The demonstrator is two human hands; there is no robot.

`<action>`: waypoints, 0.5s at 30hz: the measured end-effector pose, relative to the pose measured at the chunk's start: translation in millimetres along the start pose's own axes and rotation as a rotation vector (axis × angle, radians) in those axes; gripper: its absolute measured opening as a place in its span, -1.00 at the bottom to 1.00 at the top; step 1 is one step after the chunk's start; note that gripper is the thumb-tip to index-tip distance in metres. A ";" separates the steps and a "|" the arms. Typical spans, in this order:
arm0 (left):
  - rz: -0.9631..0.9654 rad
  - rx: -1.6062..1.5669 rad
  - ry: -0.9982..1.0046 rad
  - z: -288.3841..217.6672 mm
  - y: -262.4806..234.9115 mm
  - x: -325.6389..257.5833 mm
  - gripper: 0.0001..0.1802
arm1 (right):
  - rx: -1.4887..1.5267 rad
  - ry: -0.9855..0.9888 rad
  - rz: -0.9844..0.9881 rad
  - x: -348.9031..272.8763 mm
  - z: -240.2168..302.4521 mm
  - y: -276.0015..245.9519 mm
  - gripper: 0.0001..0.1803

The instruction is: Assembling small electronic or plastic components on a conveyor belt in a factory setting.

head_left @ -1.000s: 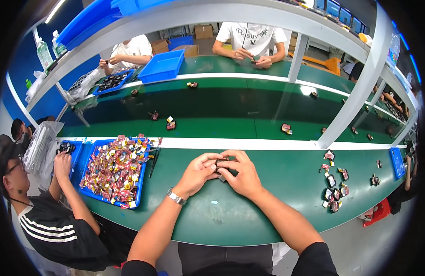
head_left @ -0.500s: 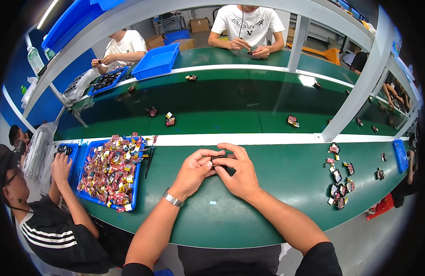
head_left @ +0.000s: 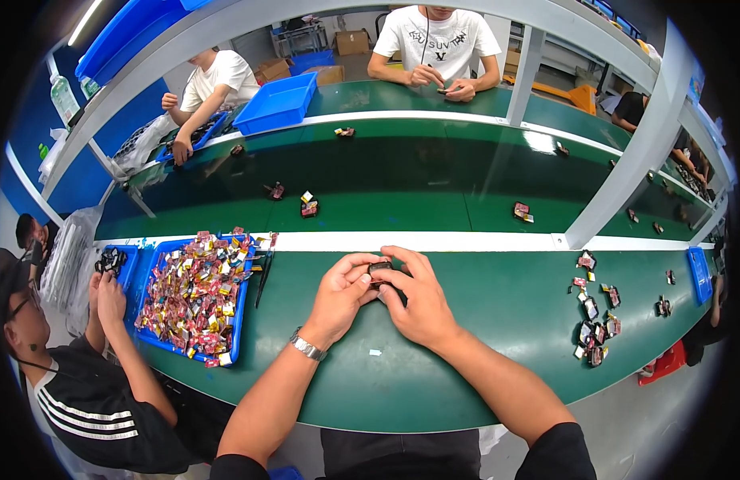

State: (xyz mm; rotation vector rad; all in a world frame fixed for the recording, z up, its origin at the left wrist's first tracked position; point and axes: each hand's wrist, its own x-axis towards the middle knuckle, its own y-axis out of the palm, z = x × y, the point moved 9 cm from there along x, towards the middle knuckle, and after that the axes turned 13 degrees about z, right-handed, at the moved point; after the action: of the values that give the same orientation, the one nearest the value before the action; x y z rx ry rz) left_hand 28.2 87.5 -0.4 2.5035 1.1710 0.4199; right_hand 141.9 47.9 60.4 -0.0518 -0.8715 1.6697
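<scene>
Above the green bench, a small black plastic housing with a bit of red in it is held between both hands. My left hand pinches its left side with thumb and fingers. From the other side my right hand has its fingertips on the housing, its index finger lying across the front. The fingers cover most of the piece, so its inner details cannot be made out. Left of my hands, a blue tray is heaped with small red circuit boards with yellow and white parts.
Black tweezers lie beside the tray. Several assembled pieces are grouped on the right. A white scrap lies near my wrists. Beyond a white rail, a green conveyor carries scattered pieces. A metal post rises at right. Co-workers sit left and opposite.
The black housing now shows more between my fingers; both hands stay nearly in place. Pieces on the conveyor have shifted slightly right. The far-left co-worker has reached down to a tray.
</scene>
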 end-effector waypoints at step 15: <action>0.002 -0.004 -0.056 5.3 3.7 -1.0 -0.68 | -0.118 -0.064 -0.161 -5.7 6.1 -15.3 -0.82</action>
State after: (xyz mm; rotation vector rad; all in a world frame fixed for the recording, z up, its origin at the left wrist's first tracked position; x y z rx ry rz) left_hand 32.2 83.5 -3.7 2.4964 1.1458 0.3505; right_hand 153.4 40.4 71.0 -0.0082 -0.9961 1.4759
